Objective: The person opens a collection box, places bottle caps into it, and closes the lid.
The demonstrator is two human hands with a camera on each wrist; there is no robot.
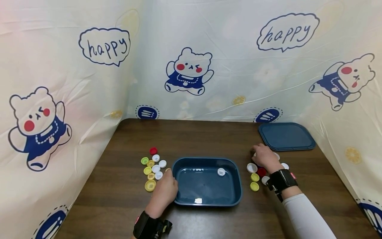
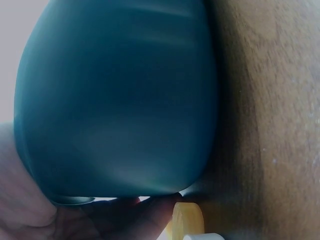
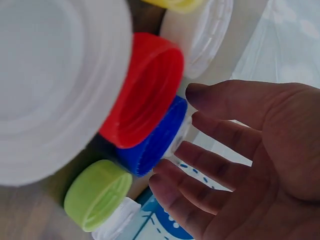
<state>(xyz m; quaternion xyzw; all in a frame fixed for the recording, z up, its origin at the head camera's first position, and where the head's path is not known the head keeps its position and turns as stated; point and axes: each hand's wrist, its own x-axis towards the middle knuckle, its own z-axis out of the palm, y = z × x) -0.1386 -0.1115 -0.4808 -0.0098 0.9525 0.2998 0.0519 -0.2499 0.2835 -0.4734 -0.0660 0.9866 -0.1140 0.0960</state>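
Here, caps [image 1: 252, 168] lie beside the right hand [image 1: 266, 157], loosely spread and empty, toward the tabletop's [image 1: 191, 139] right edge; the left hand's [image 1: 164, 190] grip is unclear.

We read this as a curtained tabletop booth: wood-grain bench [image 1: 134, 136] boxed on three sides by pale sheeting [image 1: 232, 39] printed with cartoon bears [image 1: 188, 81] and "happy" bubbles [image 1: 104, 46]. Home or lab, we can't tell.
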